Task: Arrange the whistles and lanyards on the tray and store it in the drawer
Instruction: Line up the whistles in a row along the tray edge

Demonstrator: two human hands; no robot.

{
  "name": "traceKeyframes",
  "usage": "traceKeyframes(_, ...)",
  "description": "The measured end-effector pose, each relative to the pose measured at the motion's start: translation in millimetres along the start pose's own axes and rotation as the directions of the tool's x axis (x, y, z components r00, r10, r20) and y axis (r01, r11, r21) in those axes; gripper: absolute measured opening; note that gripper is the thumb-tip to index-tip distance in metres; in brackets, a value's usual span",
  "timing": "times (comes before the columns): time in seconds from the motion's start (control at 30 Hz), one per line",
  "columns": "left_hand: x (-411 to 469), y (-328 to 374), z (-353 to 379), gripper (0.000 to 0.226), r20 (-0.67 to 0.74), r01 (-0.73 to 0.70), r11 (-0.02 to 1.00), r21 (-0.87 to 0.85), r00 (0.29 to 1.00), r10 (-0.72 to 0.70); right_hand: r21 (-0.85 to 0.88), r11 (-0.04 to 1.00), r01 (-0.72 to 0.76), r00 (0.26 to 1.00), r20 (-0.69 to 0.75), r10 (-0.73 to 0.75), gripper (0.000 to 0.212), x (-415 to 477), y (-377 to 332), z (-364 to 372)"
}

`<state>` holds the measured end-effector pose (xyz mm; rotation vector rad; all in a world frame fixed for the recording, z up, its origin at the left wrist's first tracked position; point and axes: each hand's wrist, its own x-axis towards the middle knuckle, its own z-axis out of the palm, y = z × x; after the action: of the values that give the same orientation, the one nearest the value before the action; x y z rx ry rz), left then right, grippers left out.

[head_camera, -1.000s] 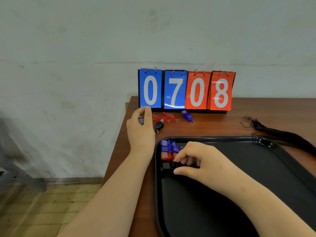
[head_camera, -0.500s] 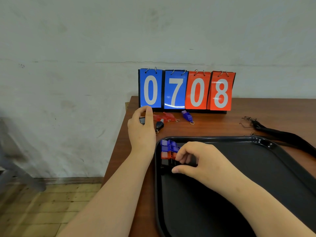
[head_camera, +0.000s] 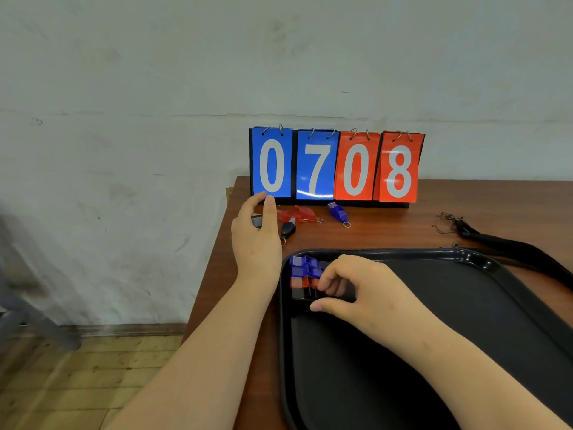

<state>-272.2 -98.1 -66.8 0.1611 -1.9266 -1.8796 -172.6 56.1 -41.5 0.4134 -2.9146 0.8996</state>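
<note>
Head view: right grip (head_camera: 356, 287) pinches a black whistle (head_camera: 302, 295) in the tray (head_camera: 403, 252) corner; left grip (head_camera: 257, 243) curls round a dark whistle (head_camera: 256, 221) on the table (head_camera: 387, 234). Light, hard, slick plastic, likely best pinched across the body.

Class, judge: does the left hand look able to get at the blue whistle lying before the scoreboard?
Probably yes. The left hand is close by, nothing covers the blue whistle, and only low red whistles lie between, though its fingers seem busy with a dark whistle.
</note>
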Motion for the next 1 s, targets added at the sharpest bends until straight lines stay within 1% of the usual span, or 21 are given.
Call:
traceKeyframes(0.2,-2,4,-1,0.030,0.013,0.008,1.000,-0.007,1.000,-0.008,-0.002,1.000,-0.007,1.000,-0.001,0.007,0.023,0,-1,-1)
traceKeyframes(0.37,-5,6,-2,0.017,0.036,0.017,0.999,-0.031,0.999,-0.016,-0.007,1.000,-0.004,1.000,-0.001,0.004,0.023,0,-1,-1)
traceKeyframes(0.43,-6,10,-1,0.015,0.041,0.055,0.996,-0.072,0.998,-0.052,-0.006,1.000,-0.007,1.000,-0.007,0.007,0.024,0,-2,-2)
traceKeyframes(0.5,-6,17,0,0.021,0.053,0.131,0.981,-0.145,0.991,-0.124,0.012,1.000,-0.006,0.999,-0.044,0.006,0.024,0,-2,-3)
traceKeyframes(0.53,-7,24,-1,0.026,0.090,0.194,0.957,-0.217,0.980,-0.178,0.030,1.000,0.001,0.997,-0.081,0.001,0.023,-1,-2,-3)
traceKeyframes(0.57,-8,31,-3,0.032,0.163,0.271,0.909,-0.315,0.960,-0.229,0.054,0.998,0.016,0.991,-0.131,-0.008,0.021,-1,-3,-3)
traceKeyframes(0.6,-10,38,-6,0.036,0.259,0.356,0.835,-0.419,0.928,-0.266,0.083,0.996,0.032,0.982,-0.186,-0.016,0.019,-1,-3,-3)
traceKeyframes(0.63,-12,44,-8,0.038,0.355,0.435,0.748,-0.502,0.892,-0.280,0.121,0.992,0.047,0.971,-0.240,-0.016,0.017,-2,-3,-3)
traceKeyframes(0.67,-17,49,-9,0.038,0.437,0.495,0.675,-0.548,0.857,-0.274,0.161,0.985,0.062,0.956,-0.292,-0.012,0.015,-3,-4,-4)
traceKeyframes(0.7,-21,53,-9,0.036,0.498,0.531,0.639,-0.556,0.829,-0.254,0.193,0.978,0.080,0.940,-0.341,-0.010,0.013,-3,-5,-5)
traceKeyframes(0.73,-26,56,-9,0.034,0.544,0.547,0.641,-0.539,0.807,-0.231,0.215,0.971,0.101,0.923,-0.384,-0.011,0.013,-4,-7,-6)
traceKeyframes(0.77,-32,59,-7,0.032,0.580,0.546,0.669,-0.505,0.788,-0.206,0.232,0.965,0.123,0.907,-0.420,-0.015,0.014,-4,-8,-7)
traceKeyframes(0.87,-45,60,-3,0.030,0.649,0.433,0.823,-0.368,0.753,-0.106,0.254,0.952,0.173,0.868,-0.497,-0.025,0.028,-6,-9,-8)
traceKeyframes(0.93,-51,56,-1,0.032,0.693,0.380,0.880,-0.287,0.716,-0.083,0.226,0.960,0.168,0.855,-0.518,-0.028,0.039,-5,-9,-8)
traceKeyframes(1.0,-53,53,2,0.034,0.710,0.321,0.924,-0.210,0.699,-0.081,0.171,0.973,0.155,0.847,-0.530,-0.041,0.043,-4,-8,-7)
